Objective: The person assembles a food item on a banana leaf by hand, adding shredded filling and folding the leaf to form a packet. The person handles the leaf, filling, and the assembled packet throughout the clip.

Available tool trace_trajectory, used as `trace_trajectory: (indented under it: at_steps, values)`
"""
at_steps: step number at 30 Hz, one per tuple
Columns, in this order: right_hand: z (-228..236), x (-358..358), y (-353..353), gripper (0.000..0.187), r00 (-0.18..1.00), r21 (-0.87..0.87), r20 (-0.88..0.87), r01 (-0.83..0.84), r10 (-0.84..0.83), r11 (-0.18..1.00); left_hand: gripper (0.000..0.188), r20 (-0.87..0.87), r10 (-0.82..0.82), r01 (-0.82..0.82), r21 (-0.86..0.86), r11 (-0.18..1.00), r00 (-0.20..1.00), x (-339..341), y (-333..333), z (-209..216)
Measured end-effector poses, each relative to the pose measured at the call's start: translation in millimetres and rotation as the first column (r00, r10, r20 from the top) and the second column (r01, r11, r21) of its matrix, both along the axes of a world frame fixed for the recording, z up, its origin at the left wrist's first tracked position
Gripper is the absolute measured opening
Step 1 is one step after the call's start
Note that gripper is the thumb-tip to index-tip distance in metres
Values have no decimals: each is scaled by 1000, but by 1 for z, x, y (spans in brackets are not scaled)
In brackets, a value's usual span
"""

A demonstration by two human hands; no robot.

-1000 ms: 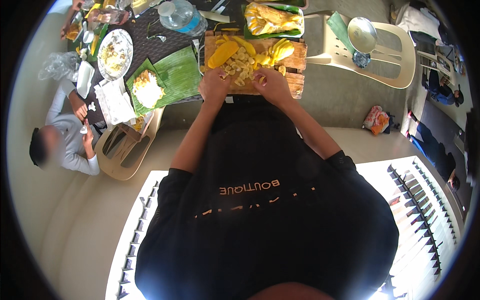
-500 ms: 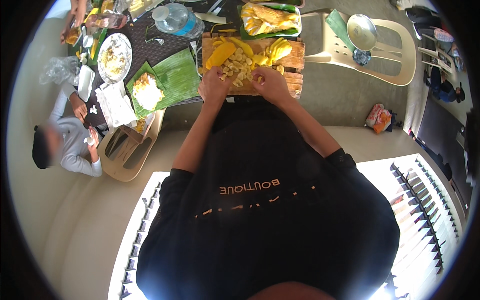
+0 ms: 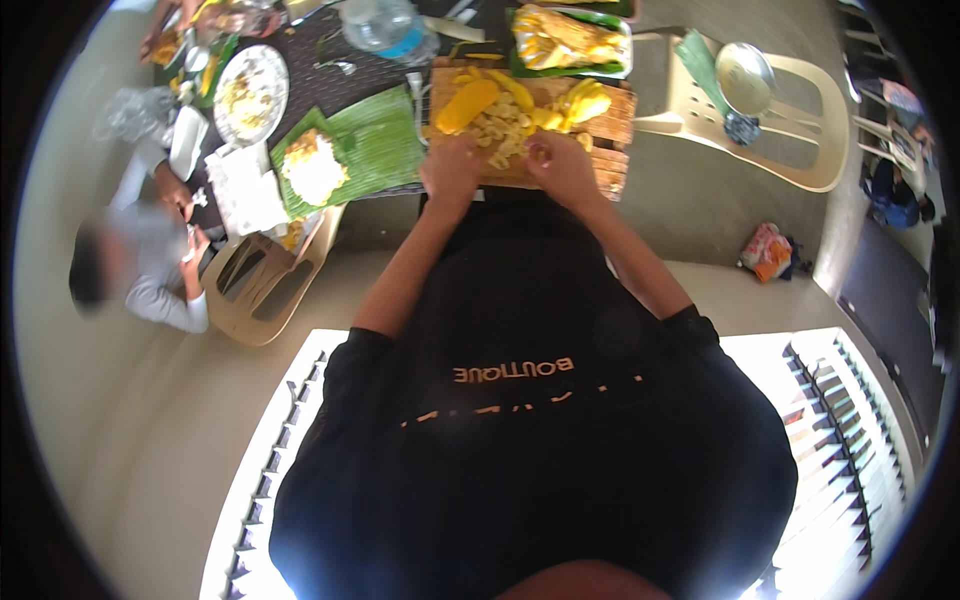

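Note:
A wooden slatted board (image 3: 612,140) lies at the table's near edge. Small pale-yellow chunks (image 3: 500,130), like cut banana, are heaped at its middle. A large smooth yellow fruit piece (image 3: 465,105), like mango, sits at the left of the heap; long yellow slices (image 3: 583,102) are fanned out at the right. My left hand (image 3: 453,168) is closed at the board's near left edge, beside the heap. Across from it, my right hand (image 3: 562,165) is curled with fingertips drawn together by the chunks. Whatever either hand pinches is too small to make out.
Left of the board, a green banana leaf (image 3: 385,140) bears a mound of white and yellow food (image 3: 315,168). Beyond stand a large water bottle (image 3: 385,28) and an oval plate (image 3: 272,75). A person (image 3: 150,260) sits at the left. A plastic chair (image 3: 820,140) holds a metal bowl (image 3: 745,78).
The whole view has shifted, so the table and board appear farther right. Both my hands stay at the board's near side, closed much as before.

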State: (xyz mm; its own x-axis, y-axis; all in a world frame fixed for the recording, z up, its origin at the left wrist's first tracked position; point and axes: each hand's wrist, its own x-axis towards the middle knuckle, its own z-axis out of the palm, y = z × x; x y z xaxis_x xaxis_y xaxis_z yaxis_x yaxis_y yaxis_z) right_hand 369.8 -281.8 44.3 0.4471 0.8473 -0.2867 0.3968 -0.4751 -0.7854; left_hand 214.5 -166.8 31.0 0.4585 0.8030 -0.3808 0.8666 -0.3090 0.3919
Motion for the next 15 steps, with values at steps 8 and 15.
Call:
trace_trajectory:
  at_steps: [8, 15]
  values:
    - [3, -11, 12, 26, 1000, 22, -23, -4, 4, 1000, 20, 53, -109, 111, -33, 993, 993, -12, 20, 7]
    - [17, -37, 31, 26, 997, 13, -43, 68, -67, 998, 21, 297, 74, 6, -260, 966, 952, -44, 56, 5]
